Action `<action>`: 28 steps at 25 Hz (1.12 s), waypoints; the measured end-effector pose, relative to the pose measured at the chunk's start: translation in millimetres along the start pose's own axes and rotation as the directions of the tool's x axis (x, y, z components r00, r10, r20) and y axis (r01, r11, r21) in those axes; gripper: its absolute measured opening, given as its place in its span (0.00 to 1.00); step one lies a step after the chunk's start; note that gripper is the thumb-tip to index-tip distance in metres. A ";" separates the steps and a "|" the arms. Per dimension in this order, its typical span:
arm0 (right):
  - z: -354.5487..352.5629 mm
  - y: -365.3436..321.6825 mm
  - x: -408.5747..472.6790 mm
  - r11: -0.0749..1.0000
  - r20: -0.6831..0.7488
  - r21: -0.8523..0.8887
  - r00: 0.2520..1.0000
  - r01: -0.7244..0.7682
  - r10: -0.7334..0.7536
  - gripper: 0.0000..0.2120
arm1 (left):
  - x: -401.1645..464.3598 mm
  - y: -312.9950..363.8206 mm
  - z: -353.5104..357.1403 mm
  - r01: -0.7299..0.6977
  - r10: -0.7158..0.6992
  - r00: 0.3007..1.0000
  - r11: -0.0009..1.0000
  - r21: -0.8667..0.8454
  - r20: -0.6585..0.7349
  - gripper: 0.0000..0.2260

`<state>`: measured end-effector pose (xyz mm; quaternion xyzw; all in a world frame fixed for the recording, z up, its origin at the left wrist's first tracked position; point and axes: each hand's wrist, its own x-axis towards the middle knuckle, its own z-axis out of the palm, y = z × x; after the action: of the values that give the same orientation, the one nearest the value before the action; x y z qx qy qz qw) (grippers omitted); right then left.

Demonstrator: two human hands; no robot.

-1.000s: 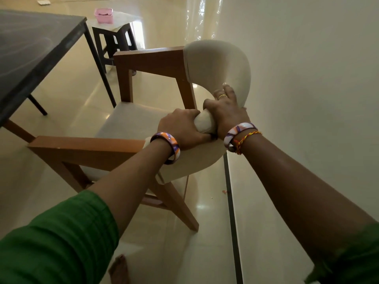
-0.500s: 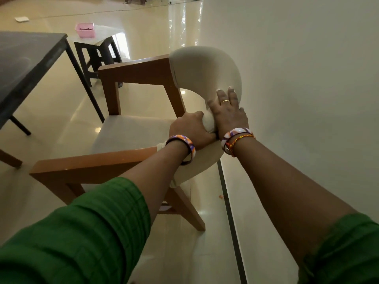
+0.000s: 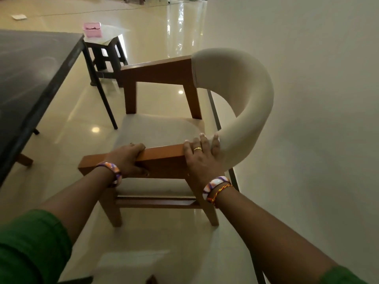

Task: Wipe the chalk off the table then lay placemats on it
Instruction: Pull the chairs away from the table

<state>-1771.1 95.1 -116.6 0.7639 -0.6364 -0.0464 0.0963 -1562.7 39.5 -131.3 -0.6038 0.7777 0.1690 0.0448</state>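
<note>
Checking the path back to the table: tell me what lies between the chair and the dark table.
In the head view, only bare glossy floor separates the chair from the dark table; one slim table leg stands there.

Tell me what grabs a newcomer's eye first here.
The chair in the middle, with its curved cream backrest, stands out. The left hand grips its near wooden armrest; the right hand rests where armrest meets backrest. A dark table sits left.
</note>
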 end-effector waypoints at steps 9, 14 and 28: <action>-20.0 -11.6 34.4 0.978 0.110 0.207 0.993 0.020 -0.044 0.28 | 8.4 -47.7 -1.8 -0.163 0.165 0.985 0.986 -0.038 0.041 0.25; -29.8 -29.3 43.1 0.960 0.139 0.280 0.990 -0.013 -0.027 0.27 | 7.1 -68.0 -9.4 -0.183 0.186 0.981 0.982 -0.042 0.060 0.24; -62.5 -131.3 90.2 0.853 0.174 0.438 0.905 0.283 -0.389 0.19 | -13.7 -140.6 -58.6 0.245 -0.269 0.954 0.953 0.178 0.129 0.20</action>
<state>-1615.7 34.6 -77.9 0.8546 -0.4945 -0.0290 -0.1558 -1417.0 3.6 -101.8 -0.6799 0.6977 0.1440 0.1739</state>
